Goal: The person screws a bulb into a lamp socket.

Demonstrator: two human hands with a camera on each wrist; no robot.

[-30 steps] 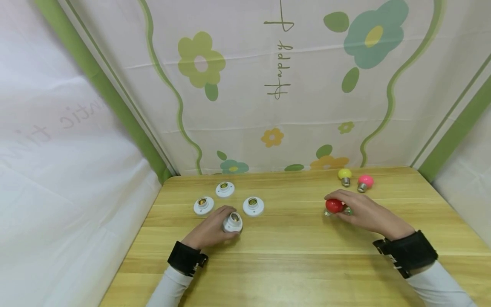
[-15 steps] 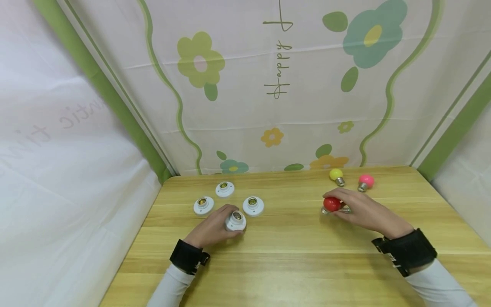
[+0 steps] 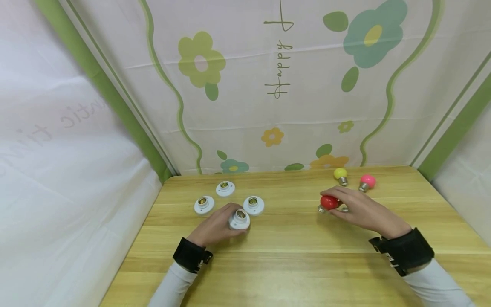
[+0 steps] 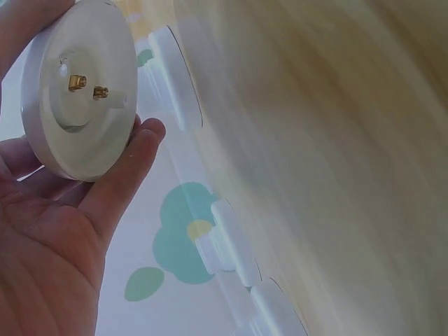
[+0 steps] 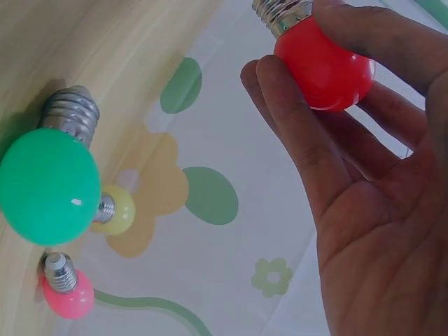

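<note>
My left hand (image 3: 218, 226) grips a white lamp socket (image 3: 239, 219) by its round base, raised over the table. In the left wrist view the underside of that lamp socket (image 4: 80, 91) shows two brass terminals. Thumb and fingers of my right hand (image 3: 356, 209) hold a red light bulb (image 3: 329, 202), its metal screw base pointing left. Beneath that hand a green light bulb (image 5: 50, 185) lies on the table, mostly hidden in the head view. Three more white sockets sit near my left hand: one at the back (image 3: 225, 188), one left (image 3: 203, 205), one right (image 3: 253, 205).
A yellow light bulb (image 3: 340, 174) and a pink light bulb (image 3: 368, 181) lie at the back right of the wooden table (image 3: 291, 268). Behind the table's far edge hangs a flower-printed curtain (image 3: 230, 106), with white cloth (image 3: 69, 179) along the left side.
My left hand has carried the socket slightly right and up in view. The red bulb has moved slightly left with my right hand. The yellow bulb has rolled a little.
</note>
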